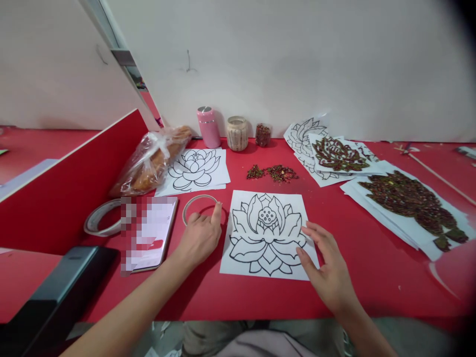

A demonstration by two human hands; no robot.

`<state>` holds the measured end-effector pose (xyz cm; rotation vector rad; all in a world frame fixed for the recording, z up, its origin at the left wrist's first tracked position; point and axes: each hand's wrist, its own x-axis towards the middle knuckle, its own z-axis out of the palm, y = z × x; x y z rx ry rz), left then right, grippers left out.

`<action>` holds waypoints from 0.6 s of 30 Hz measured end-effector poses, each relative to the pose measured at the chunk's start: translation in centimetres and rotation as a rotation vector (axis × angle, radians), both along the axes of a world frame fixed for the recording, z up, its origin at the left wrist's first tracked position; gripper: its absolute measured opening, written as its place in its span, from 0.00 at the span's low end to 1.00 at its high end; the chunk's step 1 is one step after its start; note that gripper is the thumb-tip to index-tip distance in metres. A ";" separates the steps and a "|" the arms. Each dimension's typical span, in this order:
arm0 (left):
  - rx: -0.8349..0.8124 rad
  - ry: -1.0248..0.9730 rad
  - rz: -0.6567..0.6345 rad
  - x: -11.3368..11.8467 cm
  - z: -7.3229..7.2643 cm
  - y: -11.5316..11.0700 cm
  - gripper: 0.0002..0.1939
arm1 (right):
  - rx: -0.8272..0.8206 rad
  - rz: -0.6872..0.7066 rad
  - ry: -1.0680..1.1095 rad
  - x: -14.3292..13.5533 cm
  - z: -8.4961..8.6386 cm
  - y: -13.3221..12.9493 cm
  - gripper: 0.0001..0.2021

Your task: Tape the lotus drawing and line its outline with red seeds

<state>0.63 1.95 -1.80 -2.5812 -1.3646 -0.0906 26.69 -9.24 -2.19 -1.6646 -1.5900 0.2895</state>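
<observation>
A white sheet with a black-outlined lotus drawing (242,218) lies flat on the red table in front of me. My right hand (327,265) is over its right edge, thumb and fingers apart, with nothing in it. Left of the sheet, my left hand (201,233) has its fingers curled over the near side of a thin roll of tape (190,202), hiding that part. Its index finger points forward, with a small pale bit at the tip. Beyond the sheet sit small piles of red and green beans (281,173).
At left are a phone or tablet (158,238), a wider tape roll (102,218) and a black device (63,292). Bagged bread (148,163), more lotus sheets (197,171), a pink bottle (208,129) and jars (237,134) stand behind. Bean-covered sheets (409,203) lie right.
</observation>
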 end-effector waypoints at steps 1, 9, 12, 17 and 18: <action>-0.003 0.014 0.000 0.0 -0.1 0.1 0.23 | -0.008 0.002 0.008 0.0 -0.2 -0.1 0.17; 0.000 0.011 0.042 -0.2 -0.5 0.6 0.24 | -0.093 0.031 0.098 -0.4 -0.6 -0.1 0.15; 0.009 -0.038 0.084 -0.4 -0.7 0.8 0.22 | -0.090 0.016 0.099 -0.2 -0.6 0.2 0.16; 0.022 -0.129 0.126 -0.9 -0.5 0.2 0.24 | -0.039 -0.027 -0.022 1.4 -0.8 0.4 0.16; 0.044 -0.149 0.140 -1.0 -0.2 -0.2 0.24 | -0.032 -0.040 -0.045 1.8 -0.8 0.4 0.16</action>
